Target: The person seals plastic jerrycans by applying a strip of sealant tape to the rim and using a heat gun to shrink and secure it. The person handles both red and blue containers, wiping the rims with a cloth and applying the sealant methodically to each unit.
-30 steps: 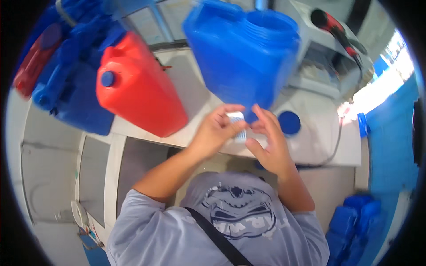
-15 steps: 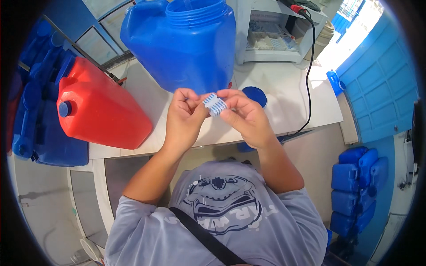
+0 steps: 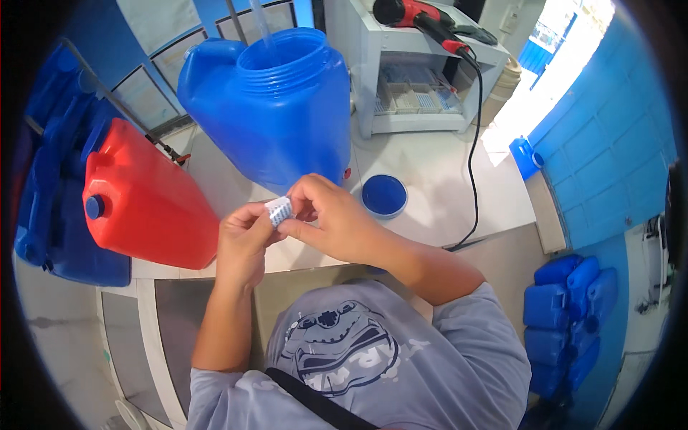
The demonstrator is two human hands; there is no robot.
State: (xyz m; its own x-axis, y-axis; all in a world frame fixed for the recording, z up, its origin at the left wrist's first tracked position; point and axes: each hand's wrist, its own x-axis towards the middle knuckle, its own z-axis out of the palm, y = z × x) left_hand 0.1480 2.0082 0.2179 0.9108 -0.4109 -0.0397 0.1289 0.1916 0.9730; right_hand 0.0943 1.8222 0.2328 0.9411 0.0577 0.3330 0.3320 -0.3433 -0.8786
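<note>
A small white piece with rows of blue print [image 3: 279, 211], like a sheet or stack of labels, is pinched between both hands just above the counter's front edge. My left hand [image 3: 242, 235] grips its left side between thumb and fingers. On the other side, my right hand [image 3: 331, 221] is closed with thumb and fingertips at its right edge; some of those fingers are curled out of sight. Right behind the hands stands a large blue jerrycan [image 3: 304, 132] with its wide mouth uncovered. A clear tube [image 3: 261, 23] runs down into that mouth. Right of the hands lies a round blue lid [image 3: 385, 195].
A red jerrycan [image 3: 154, 197] stands left on the white counter [image 3: 459, 186], beside several blue ones [image 3: 86, 236]. A grey shelf unit [image 3: 423, 123] holds small trays, with a red-and-black heat gun [image 3: 416, 18] on top. Its black cord [image 3: 474, 150] crosses the counter. More blue jerrycans [image 3: 548, 308] are stacked at right.
Both hands and the printed piece have moved left and nearer to me. The piece is turned, showing more plain white on top. The whole view has shifted, showing more of the heat gun.
</note>
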